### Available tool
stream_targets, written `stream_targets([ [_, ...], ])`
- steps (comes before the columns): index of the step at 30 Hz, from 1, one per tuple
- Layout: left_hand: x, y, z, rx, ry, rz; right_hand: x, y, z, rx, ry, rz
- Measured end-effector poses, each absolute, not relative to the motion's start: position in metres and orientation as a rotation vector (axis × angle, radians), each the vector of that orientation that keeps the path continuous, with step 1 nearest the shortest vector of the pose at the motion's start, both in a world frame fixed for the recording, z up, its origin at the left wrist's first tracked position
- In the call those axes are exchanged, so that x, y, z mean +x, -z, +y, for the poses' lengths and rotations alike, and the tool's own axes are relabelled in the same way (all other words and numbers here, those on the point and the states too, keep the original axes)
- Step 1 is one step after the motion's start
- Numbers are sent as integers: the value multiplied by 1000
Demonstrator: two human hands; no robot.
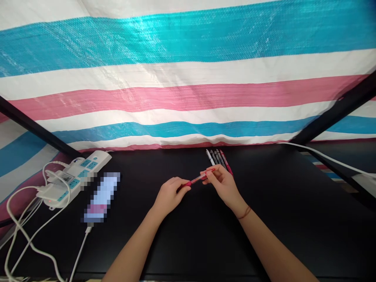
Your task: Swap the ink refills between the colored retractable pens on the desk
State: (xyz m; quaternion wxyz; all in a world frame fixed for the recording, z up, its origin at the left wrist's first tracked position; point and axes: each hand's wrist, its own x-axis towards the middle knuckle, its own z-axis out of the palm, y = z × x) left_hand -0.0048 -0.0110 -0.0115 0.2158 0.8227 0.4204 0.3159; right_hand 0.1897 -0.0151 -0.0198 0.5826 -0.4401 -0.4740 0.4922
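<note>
A red pen (pixel 197 179) with a clear barrel is held between my two hands, tilted up to the right above the black table. The fingers of my left hand (pixel 171 193) pinch its lower left end. At its upper right end, my right hand (pixel 221 183) grips it between thumb and fingers. Just beyond my right hand lies a row of several pens: a white pen (pixel 210 157) on the left, dark pens (pixel 217 157) in the middle and a red pen (pixel 226 161) on the right. My right hand partly covers their near ends.
On the left, a white power strip (pixel 100 158) holds plugged-in chargers, with white cables (pixel 32 246) trailing forward. Beside it lies a blurred phone (pixel 102 197) on a cable. A striped sheet (pixel 188 96) hangs behind the black table (pixel 293 203), and dark frame bars (pixel 337 109) slant at both sides.
</note>
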Motion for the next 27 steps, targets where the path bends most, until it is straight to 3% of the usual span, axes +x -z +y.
stream_targets([
  [13,6,9,-20,2385,-951,1281,184,25,-13,-1055,-1116,-931],
  [27,12,5,-21,1924,-803,1225,180,19,-18,-918,-1085,-1012],
])
